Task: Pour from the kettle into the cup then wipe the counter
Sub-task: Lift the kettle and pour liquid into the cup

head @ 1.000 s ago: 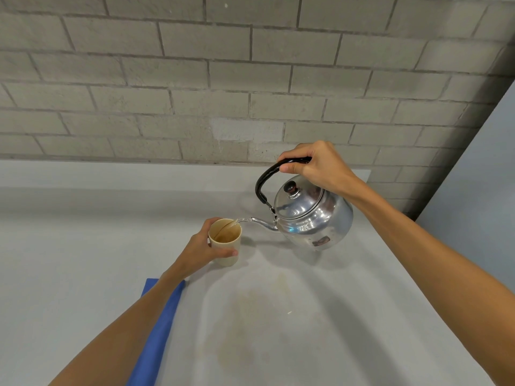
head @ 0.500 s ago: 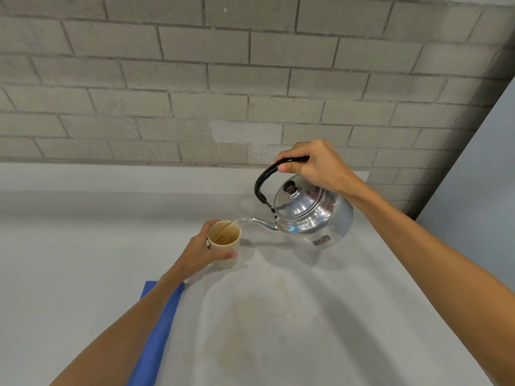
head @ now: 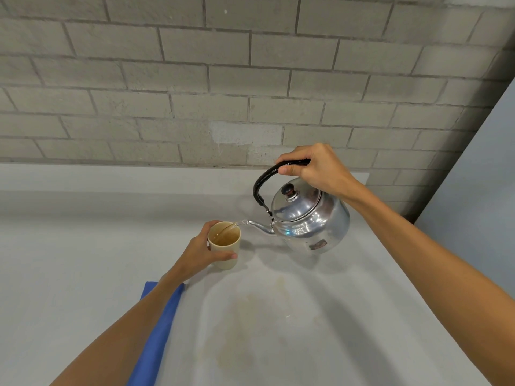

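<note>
Kettle (head: pixel 312 218) near counter (head: pixel 390 288) edge

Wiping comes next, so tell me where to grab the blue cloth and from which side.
Take the blue cloth by its far end, near the cup, coming from above with the left hand once it lets go of the cup. The cloth lies flat on the counter under the left forearm, so pinching that exposed corner with the fingers looks easiest.

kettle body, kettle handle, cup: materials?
Kettle: polished metal, likely steel or aluminium; mirror-like reflections. Its handle: black, looks plastic; glossy, unreflective. Cup: matte beige, plastic or paper; cannot tell which.
</note>
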`<state>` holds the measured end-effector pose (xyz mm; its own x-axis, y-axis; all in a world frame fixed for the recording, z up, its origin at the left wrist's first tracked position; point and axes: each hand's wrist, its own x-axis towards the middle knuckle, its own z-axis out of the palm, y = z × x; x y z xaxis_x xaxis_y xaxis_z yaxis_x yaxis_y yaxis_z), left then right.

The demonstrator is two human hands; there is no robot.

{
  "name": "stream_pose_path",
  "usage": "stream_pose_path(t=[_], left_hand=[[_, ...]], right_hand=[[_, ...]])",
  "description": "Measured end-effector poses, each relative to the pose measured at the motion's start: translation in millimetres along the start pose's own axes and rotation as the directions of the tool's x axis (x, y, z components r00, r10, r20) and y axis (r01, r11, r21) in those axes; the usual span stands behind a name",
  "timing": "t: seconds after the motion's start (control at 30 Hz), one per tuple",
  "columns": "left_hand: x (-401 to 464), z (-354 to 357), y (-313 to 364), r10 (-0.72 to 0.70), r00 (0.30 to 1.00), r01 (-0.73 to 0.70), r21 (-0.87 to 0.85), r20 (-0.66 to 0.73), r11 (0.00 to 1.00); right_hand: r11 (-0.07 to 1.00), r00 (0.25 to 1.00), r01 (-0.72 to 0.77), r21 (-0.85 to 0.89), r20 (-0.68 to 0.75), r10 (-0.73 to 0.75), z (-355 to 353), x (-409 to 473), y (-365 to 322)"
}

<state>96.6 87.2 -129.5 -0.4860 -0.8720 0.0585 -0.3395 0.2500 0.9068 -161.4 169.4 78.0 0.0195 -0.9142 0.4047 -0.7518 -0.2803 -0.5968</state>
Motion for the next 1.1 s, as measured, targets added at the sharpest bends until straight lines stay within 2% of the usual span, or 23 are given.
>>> stream_pose_path(t=[0.4, 0.63, 0.8, 0.9, 1.1], left_hand=[[-3.0, -0.5, 3.2, -0.003, 1.0, 0.003, -0.01, 0.0, 1.0], [-1.9, -0.4, 2.8, -0.022, 1.0, 0.023, -0.041, 0.022, 0.999], [2.3, -8.1, 15.0, -0.053, 0.99, 0.06, -0.045, 0.127, 0.997], [11.4, -19.0, 42.7, 0.016, 0.996, -0.012, -0.054, 0.086, 0.998], [38.4, -26.7, 129.5, 0.281, 0.959, -0.282, -0.02, -0.046, 0.959]], right_hand=[[0.976, 0.994, -0.091, 0.198, -0.035, 0.1, 8.2, -4.1, 26.4], [0.938, 0.984, -0.106, 0.329, -0.104, 0.147, 8.1, -9.4, 37.7], [0.907, 0.975, -0.073, 0.414, -0.164, 0.153, 3.7, -12.4, 42.3], [0.904, 0.964, -0.05, 0.424, -0.217, 0.155, -2.0, -12.3, 45.7], [0.887, 0.951, -0.003, 0.463, -0.272, 0.145, -8.1, -5.2, 52.9]])
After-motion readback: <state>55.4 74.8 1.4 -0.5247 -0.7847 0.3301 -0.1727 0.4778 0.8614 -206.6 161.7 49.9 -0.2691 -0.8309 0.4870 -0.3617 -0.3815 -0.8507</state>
